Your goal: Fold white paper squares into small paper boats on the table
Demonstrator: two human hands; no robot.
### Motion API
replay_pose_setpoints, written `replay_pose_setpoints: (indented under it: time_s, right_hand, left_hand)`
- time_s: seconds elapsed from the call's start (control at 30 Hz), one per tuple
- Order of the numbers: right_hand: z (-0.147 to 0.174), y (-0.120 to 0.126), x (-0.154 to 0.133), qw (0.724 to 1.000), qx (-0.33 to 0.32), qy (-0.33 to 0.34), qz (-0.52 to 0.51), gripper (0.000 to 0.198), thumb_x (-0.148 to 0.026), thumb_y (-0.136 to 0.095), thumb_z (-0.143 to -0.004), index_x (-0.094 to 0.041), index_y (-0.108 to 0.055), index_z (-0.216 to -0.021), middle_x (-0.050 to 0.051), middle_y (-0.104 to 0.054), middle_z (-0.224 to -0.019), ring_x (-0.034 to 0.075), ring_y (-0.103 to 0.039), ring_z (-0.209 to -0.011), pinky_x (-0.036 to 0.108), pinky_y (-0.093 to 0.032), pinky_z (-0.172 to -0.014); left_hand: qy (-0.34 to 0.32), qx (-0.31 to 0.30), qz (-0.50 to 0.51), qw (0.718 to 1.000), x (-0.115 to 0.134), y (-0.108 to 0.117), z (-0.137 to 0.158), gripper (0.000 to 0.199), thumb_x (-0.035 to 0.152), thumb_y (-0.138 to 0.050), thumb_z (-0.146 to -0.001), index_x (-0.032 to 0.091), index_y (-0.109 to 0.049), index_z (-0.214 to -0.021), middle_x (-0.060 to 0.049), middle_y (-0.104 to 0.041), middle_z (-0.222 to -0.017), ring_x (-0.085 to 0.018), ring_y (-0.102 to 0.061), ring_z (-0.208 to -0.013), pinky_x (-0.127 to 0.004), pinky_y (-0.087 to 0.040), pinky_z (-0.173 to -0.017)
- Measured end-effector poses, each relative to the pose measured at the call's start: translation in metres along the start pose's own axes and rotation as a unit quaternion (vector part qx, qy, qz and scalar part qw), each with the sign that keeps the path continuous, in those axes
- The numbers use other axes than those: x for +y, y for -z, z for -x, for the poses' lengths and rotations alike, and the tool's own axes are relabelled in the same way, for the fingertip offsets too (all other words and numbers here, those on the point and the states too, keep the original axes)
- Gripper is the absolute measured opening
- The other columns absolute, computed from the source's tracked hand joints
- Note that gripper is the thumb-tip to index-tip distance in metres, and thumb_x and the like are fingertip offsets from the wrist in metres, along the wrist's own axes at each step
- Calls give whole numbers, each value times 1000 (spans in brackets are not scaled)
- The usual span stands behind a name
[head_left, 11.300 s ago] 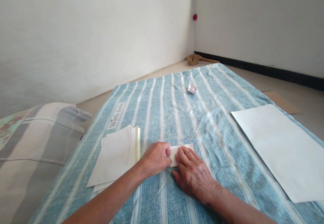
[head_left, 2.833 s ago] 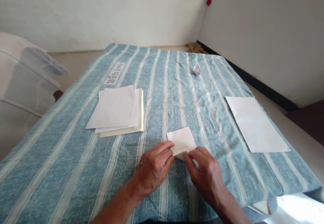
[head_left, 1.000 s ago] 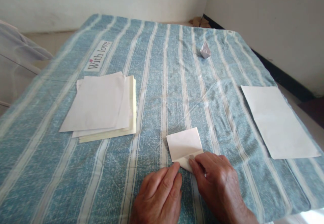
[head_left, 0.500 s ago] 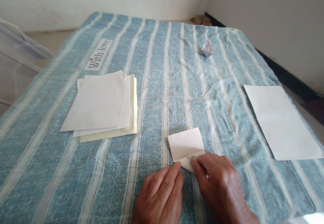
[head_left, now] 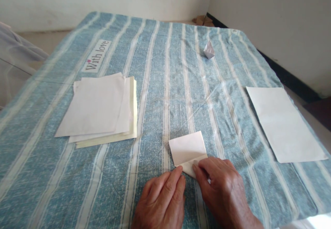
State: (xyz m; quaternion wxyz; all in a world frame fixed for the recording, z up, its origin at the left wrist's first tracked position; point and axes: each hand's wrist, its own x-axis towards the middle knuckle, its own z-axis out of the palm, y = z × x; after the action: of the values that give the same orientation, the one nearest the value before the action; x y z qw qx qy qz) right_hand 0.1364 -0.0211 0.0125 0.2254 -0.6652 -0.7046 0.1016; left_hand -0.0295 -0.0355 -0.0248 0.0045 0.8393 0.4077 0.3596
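Note:
A small folded white paper [head_left: 187, 148] lies on the striped cloth in front of me, its near part turned over in a slanting flap. My left hand [head_left: 161, 198] has its fingers close together, with the foremost fingertip pressing the near left corner of the paper. My right hand [head_left: 222, 186] is closed, thumb and fingers pinching the flap at the right. Part of the near edge is hidden under my hands. Farther back stands a small folded paper boat [head_left: 209, 50].
To the left lies a stack of white and yellowish sheets [head_left: 90, 106]. A white sheet [head_left: 284, 125] rests near the right edge. Blue cloth with pale stripes [head_left: 152, 108] covers the table, with a "With love" label [head_left: 97, 56]. Walls stand behind and to the right.
The whole view has shifted slightly, so everything sits a little farther left. Both hands keep nearly the same hold on the folded paper.

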Motion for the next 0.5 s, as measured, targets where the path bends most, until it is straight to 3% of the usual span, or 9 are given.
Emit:
replay_pose_setpoints:
  time_s: [0.37, 0.5]
  right_hand:
    - [-1, -1, 2, 1000, 6, -15, -16, 33, -20, -49, -89, -20, -49, -56, -4, -51, -54, 15, -49, -52, 30, -27, -61]
    - [-1, -1, 2, 1000, 5, -22, -15, 33, -21, -51, -89, -20, -49, -57, -4, -52, -54, 15, -49, -52, 29, -27, -61]
  left_hand:
    - [1, -5, -13, 1000, 0, 0, 0, 27, 8, -44, -88, 10, -67, -102, -12, -71, -110, -24, -65, -97, -38, -51, -76]
    - [1, -88, -7, 996, 1, 12, -7, 25, 8, -48, -87, 8, -67, -104, -13, -71, -111, -25, -65, -99, -38, -52, -78]
